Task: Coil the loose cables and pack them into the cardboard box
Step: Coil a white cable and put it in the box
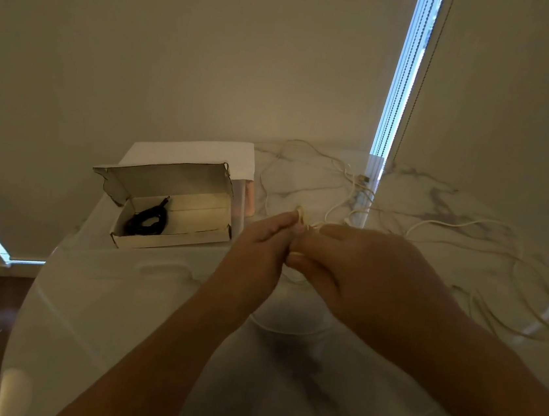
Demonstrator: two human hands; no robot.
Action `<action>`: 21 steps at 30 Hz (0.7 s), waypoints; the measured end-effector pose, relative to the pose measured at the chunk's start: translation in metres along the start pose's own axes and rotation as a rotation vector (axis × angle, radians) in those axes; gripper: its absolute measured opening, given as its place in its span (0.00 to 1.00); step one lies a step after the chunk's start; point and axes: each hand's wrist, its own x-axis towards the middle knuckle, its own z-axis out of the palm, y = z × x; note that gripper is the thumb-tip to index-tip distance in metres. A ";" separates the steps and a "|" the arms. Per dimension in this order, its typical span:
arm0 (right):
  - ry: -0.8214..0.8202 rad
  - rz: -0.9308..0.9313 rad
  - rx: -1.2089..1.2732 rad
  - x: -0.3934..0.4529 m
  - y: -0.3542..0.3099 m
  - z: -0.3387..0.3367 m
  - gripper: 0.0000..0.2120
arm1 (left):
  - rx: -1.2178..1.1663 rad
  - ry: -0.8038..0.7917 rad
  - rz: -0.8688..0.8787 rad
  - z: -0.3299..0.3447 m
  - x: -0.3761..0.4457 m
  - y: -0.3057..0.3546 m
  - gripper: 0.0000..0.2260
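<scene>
Fingers [293,222] of left hand [262,240] and right hand [359,262] pinched on white cable [303,216] mid-surface | rest trailed toward far right edge | cardboard box [173,216] open at far left edge, black coil [148,221] inside | risk: loose tail snagged in tangle, loops slipped.

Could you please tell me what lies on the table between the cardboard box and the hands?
In the head view, only bare marble table lies between the cardboard box and the left hand.

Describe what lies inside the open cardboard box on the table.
Inside the cardboard box lies one coiled black cable, toward its left end. The rest of the visible floor is bare; the near wall hides the strip behind it.
</scene>
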 end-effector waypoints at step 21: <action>-0.004 0.272 0.370 0.000 0.081 -0.005 0.10 | -0.406 -0.225 -0.160 0.000 0.003 -0.001 0.19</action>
